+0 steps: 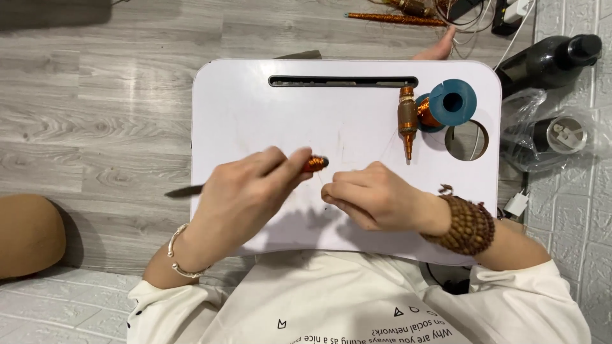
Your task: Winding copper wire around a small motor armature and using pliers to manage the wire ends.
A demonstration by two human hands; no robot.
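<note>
A: What is held in the left hand?
B: A thin dark rod is gripped there, fingers closed around it; a copper-wire-wound tip is seen past the fingertips, over the middle of the white counter. The rod's bare end is pointed left, beyond the counter's edge.

A: And the right hand?
B: It is curled narrow just right of the wound tip, fingertips pinched together. Whether a strand of wire is held cannot be told. A brown beaded bracelet is worn on that wrist, a silver bangle on the other.

A: What else is laid out?
B: A teal spool of copper wire is set at the far right, beside a round hole in the counter. A finished copper-wound piece is laid just left of the spool, under the long slot.
</note>
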